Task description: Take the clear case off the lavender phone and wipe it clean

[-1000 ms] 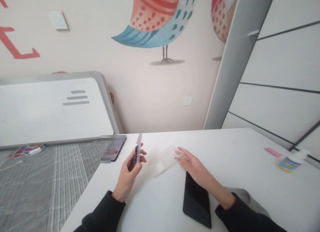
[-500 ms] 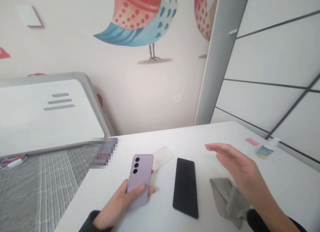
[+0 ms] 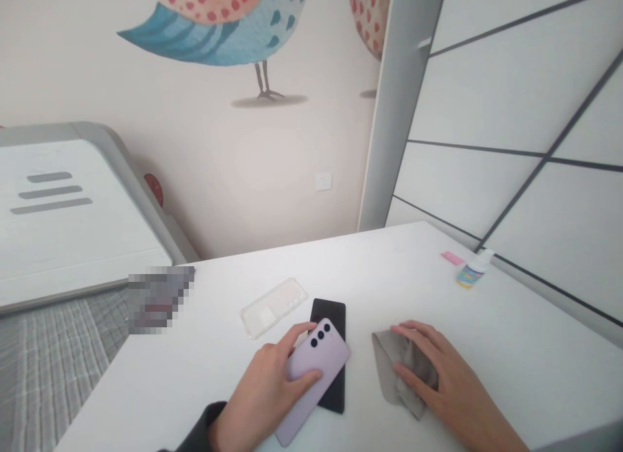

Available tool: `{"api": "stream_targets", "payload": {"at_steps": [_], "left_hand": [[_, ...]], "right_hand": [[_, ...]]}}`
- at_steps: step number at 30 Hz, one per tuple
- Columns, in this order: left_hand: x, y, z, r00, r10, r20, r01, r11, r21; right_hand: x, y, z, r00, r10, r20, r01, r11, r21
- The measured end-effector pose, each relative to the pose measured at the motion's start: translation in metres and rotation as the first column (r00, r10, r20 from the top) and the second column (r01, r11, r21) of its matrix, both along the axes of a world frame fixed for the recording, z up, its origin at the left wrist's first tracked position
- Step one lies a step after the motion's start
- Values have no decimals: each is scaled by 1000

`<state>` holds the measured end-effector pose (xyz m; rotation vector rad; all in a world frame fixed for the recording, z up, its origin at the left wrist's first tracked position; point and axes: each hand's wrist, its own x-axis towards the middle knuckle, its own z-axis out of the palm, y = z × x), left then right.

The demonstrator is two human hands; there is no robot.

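Observation:
My left hand (image 3: 265, 393) grips a lilac phone (image 3: 314, 374), back side up with three camera lenses showing. The lilac phone lies tilted across a black phone (image 3: 333, 312) that rests flat on the white table (image 3: 511, 348). My right hand (image 3: 440, 374) lies on a grey cloth (image 3: 389, 361) just right of the phones, fingers curled over it. A clear phone case (image 3: 274, 307) lies on the table behind my left hand.
A small bottle (image 3: 471, 273) and a pink slip (image 3: 452, 258) sit at the table's far right by the panelled wall. A blurred dark object (image 3: 158, 296) lies at the table's left edge. Beyond that edge are a bed with grey checked bedding (image 3: 43, 367) and a white headboard.
My left hand lowered the lilac phone and laid it across the black phone. My right hand came down from above the table onto the grey cloth. The view swung to the right.

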<state>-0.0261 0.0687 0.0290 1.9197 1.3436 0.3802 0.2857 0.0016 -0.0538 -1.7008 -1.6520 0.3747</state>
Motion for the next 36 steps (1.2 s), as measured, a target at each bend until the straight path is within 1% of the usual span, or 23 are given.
{"api": "stream_targets", "payload": {"at_steps": [4,8,10,12,14,15,16,18,20,22,24,26,28,29,30,31,32,33,34,35,36], "left_hand": [[3,2,-2,988,-34,-150,57,987,148],[2,-12,-11,929,-28,-370,115,970,214],[3,-21,-19,918,-39,-395,146,959,245],[2,-30,-28,929,-57,-366,174,939,295],[-4,-39,-36,941,-82,-328,205,909,362],[-8,-43,-41,943,-97,-319,225,893,391],[-14,-47,-45,942,-109,-317,241,877,416],[-28,-57,-54,942,-109,-318,253,854,454],[-40,-67,-63,955,-60,-291,200,853,481],[-47,-76,-73,975,-5,-224,119,859,498],[-48,-82,-82,989,29,-142,50,852,522],[-45,-86,-87,995,38,-93,20,829,559],[-41,-88,-91,994,51,-95,17,793,609],[-40,-89,-91,993,58,-101,18,778,628],[-38,-89,-91,993,64,-103,17,769,639],[-37,-90,-91,993,68,-97,11,765,644],[-36,-90,-90,994,66,-84,4,763,647],[-36,-90,-89,996,59,-69,0,760,650],[-35,-91,-88,997,50,-65,5,751,661],[-34,-91,-86,996,55,-77,12,728,686],[-34,-91,-85,991,78,-109,23,698,716]], "right_hand": [[2,0,3,998,-19,-66,17,1000,-25],[4,-3,18,981,-45,-186,37,998,-44],[-4,-4,28,962,-78,-262,66,996,-55],[-19,-2,38,938,-79,-338,66,997,-49],[-40,3,45,923,-17,-385,12,1000,-18],[-51,7,46,928,37,-372,-34,999,14],[-61,12,45,941,91,-326,-77,995,56],[-76,18,39,976,159,-151,-136,979,155],[-83,20,29,986,156,60,-166,958,233],[-87,14,20,955,147,256,-219,935,280],[-94,5,13,876,191,444,-339,897,283],[-107,-6,9,762,281,583,-503,825,259],[-119,-12,8,651,413,637,-662,719,211],[-123,-14,9,606,470,641,-717,672,185],[-125,-13,10,589,503,633,-736,658,161],[-124,-12,12,608,501,616,-711,688,142],[-122,-10,14,650,466,601,-653,746,127],[-120,-8,16,689,410,598,-587,800,128],[-118,-6,17,708,348,614,-540,827,154],[-118,-5,17,696,300,652,-537,821,195],[-118,-5,18,649,276,709,-585,776,233]]}}
